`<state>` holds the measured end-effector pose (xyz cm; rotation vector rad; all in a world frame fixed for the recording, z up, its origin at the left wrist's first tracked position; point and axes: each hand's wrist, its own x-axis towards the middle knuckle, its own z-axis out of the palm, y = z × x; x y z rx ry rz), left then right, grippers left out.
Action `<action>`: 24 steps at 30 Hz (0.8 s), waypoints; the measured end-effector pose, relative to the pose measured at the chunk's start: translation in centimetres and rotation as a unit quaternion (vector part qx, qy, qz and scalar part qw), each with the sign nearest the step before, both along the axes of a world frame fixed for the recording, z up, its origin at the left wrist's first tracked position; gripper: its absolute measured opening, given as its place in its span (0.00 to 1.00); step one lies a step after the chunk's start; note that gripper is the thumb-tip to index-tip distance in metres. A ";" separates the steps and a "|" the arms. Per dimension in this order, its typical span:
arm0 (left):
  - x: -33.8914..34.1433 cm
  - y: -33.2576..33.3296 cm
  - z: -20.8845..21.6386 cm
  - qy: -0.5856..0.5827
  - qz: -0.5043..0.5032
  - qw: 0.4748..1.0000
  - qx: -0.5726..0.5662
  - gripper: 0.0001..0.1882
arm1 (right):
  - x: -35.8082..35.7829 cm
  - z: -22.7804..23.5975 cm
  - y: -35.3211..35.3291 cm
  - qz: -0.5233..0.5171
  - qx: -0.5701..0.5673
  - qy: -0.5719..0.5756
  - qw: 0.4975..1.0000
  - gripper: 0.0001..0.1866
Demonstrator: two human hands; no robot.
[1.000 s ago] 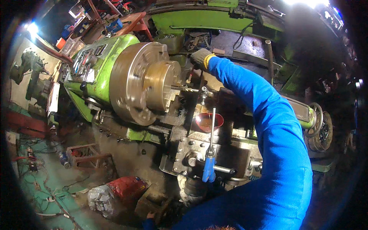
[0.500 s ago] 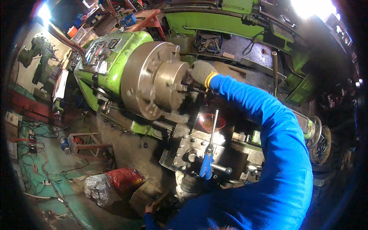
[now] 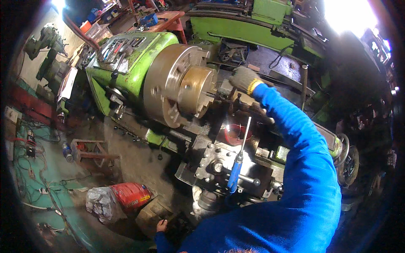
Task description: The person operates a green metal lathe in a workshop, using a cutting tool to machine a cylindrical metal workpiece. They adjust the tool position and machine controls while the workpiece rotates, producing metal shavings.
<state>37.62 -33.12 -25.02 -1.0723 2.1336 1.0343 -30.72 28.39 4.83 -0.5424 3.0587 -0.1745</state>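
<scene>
A grey work glove with a yellow cuff covers my right hand (image 3: 245,81), raised just right of a lathe's turned metal cylinder (image 3: 195,89) and apart from it. Its fingers look curled; whatever may be in them is hidden. The cylinder sits in a large round chuck (image 3: 162,80) with stepped jaws. My bare left hand (image 3: 161,226) is low beside my body, its fingers closed near something dark that I cannot make out. Between my arms, a blue-handled gun with a long thin nozzle (image 3: 235,173) stands tilted on the tool post (image 3: 211,162). Behind it rests a red bowl (image 3: 231,137).
The green headstock (image 3: 139,63) carries loose tools on top. A tray of metal pieces (image 3: 233,54) lies beyond the lathe, near an upright bar (image 3: 304,80). Left on the floor are a red and silver sack (image 3: 130,197), a small wooden stand (image 3: 95,152) and tangled cables (image 3: 31,168).
My right hand has drawn back to the right, off the end of the cylinder. The chuck's jaws show at a different turn. The whole view has shifted slightly.
</scene>
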 end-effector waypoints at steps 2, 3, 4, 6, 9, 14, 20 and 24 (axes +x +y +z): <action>3.7 2.2 -0.3 0.024 0.117 0.992 0.040 0.32 | 0.2 0.9 -0.1 -0.040 -0.005 0.005 0.999 0.24; 2.4 0.9 0.2 -0.062 -0.148 0.981 -0.106 0.27 | -0.1 -0.3 1.4 -0.058 0.002 0.063 0.996 0.10; 2.3 1.0 0.1 -0.085 -0.126 0.985 -0.086 0.27 | -1.1 -1.1 1.7 0.018 0.064 0.088 0.994 0.09; 4.6 1.3 -0.4 -0.107 -0.095 0.987 -0.076 0.26 | -4.1 -3.4 1.1 0.184 0.180 0.141 0.956 0.08; 3.1 1.3 -0.8 -0.099 -0.099 0.988 -0.059 0.24 | -5.9 -5.7 -1.3 0.119 0.085 0.161 0.976 0.07; 3.0 1.7 -1.1 0.011 -0.082 0.996 -0.031 0.22 | -6.7 -2.8 -2.1 0.110 0.145 0.211 0.960 0.08; -1.8 1.2 -3.6 0.024 0.097 0.995 0.020 0.24 | -6.8 -5.6 1.9 0.205 0.085 0.070 0.973 0.11; -5.4 2.2 -2.6 0.000 0.158 0.984 0.079 0.28 | -6.6 -6.4 2.5 0.073 0.079 0.082 0.991 0.10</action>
